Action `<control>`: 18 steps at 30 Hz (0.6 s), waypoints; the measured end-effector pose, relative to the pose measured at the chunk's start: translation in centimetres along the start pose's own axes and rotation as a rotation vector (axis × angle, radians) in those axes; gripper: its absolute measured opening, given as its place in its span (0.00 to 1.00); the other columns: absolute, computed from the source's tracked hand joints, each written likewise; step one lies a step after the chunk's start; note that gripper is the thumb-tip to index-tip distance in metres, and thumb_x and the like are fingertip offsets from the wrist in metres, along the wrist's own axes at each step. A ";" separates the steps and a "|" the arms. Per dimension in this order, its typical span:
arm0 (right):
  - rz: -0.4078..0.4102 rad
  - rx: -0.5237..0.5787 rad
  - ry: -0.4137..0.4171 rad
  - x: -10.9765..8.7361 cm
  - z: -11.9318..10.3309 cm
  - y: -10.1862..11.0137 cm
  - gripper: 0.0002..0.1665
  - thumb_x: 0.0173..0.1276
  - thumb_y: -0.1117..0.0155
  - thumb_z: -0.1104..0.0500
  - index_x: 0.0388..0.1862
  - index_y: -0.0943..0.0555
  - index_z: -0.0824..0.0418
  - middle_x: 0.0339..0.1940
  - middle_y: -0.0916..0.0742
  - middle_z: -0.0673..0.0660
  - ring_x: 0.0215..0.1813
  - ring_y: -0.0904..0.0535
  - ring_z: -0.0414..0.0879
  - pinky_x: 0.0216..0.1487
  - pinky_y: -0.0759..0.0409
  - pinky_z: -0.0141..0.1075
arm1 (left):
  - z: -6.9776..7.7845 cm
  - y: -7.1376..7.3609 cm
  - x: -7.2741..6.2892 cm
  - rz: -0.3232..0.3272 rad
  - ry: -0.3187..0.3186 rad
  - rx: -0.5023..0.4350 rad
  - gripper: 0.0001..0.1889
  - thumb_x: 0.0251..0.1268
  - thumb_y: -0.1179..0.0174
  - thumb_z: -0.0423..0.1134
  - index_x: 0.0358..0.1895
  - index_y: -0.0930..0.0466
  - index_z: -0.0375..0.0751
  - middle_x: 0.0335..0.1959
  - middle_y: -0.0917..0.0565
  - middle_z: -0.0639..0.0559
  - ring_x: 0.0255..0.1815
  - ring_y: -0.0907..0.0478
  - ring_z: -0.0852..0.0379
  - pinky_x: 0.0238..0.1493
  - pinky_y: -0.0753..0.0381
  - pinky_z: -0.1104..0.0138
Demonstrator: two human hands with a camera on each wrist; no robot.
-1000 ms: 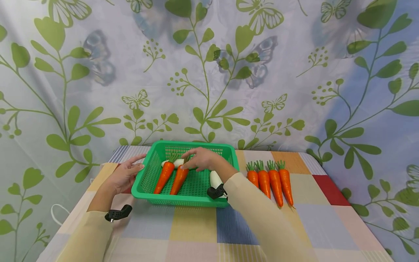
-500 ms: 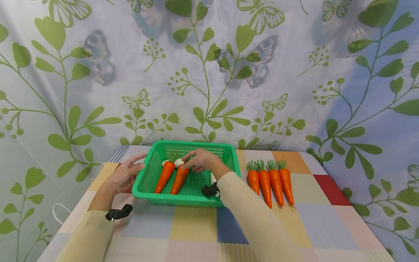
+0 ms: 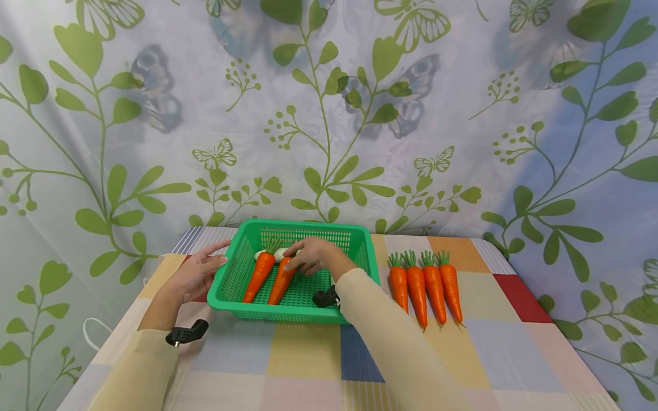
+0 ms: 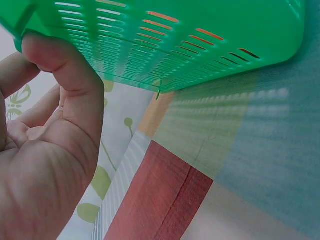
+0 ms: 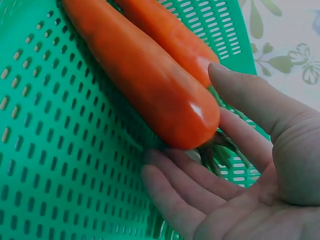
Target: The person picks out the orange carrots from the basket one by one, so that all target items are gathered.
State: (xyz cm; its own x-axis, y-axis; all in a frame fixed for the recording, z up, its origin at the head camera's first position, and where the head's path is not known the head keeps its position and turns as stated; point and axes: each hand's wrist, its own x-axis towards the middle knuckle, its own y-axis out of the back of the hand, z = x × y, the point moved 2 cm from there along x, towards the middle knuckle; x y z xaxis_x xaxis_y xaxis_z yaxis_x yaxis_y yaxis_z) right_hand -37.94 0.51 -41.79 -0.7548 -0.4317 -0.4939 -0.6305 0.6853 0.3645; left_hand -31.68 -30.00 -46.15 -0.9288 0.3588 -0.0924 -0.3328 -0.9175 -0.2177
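Two orange carrots lie side by side in the left half of a green plastic basket. My right hand reaches into the basket at the leafy end of the right-hand carrot. In the right wrist view the thumb is above that carrot and the loosely bent fingers are by its stem end, not closed round it. The other carrot lies to its left. My left hand is at the basket's left rim, its thumb tip right at the rim's underside in the left wrist view, its fingers relaxed.
A white radish lies behind the two carrots, partly hidden. My right forearm covers most of another white thing in the basket. Several more carrots lie in a row on the patchwork tablecloth, right of the basket. A patterned curtain hangs behind.
My right forearm has shifted left and covers more of the white thing in the basket. The right hand has dipped slightly at the carrot's top. The left hand and both carrots stay put.
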 end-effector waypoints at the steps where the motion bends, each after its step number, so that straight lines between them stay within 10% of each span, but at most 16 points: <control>1: 0.000 -0.001 0.001 0.1 0.0 -0.1 0.33 0.59 0.19 0.57 0.65 0.17 0.51 0.65 0.18 0.61 0.63 0.19 0.63 0.63 0.17 0.52 | 0.0 0.0 0.0 0.001 0.003 -0.001 0.37 0.81 0.49 0.35 0.84 0.58 0.42 0.52 0.14 0.56 0.50 0.12 0.60 0.51 0.11 0.62; 18: 0.030 0.107 0.042 0.7 0.2 -1.0 0.33 0.59 0.23 0.70 0.65 0.18 0.60 0.60 0.17 0.65 0.53 0.14 0.59 0.61 0.16 0.53 | 0.1 -0.4 -0.3 0.014 0.003 0.018 0.37 0.82 0.49 0.35 0.84 0.59 0.42 0.54 0.14 0.57 0.51 0.13 0.59 0.52 0.12 0.61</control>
State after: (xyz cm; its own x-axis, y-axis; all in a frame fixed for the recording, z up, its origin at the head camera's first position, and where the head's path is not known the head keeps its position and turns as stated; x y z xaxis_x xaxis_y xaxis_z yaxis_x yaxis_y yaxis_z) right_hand -37.82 -0.36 -42.63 -0.7816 -0.4327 -0.4493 -0.5860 0.7563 0.2910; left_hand -31.31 -29.74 -45.97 -0.9328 0.3468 -0.0980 -0.3231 -0.9253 -0.1984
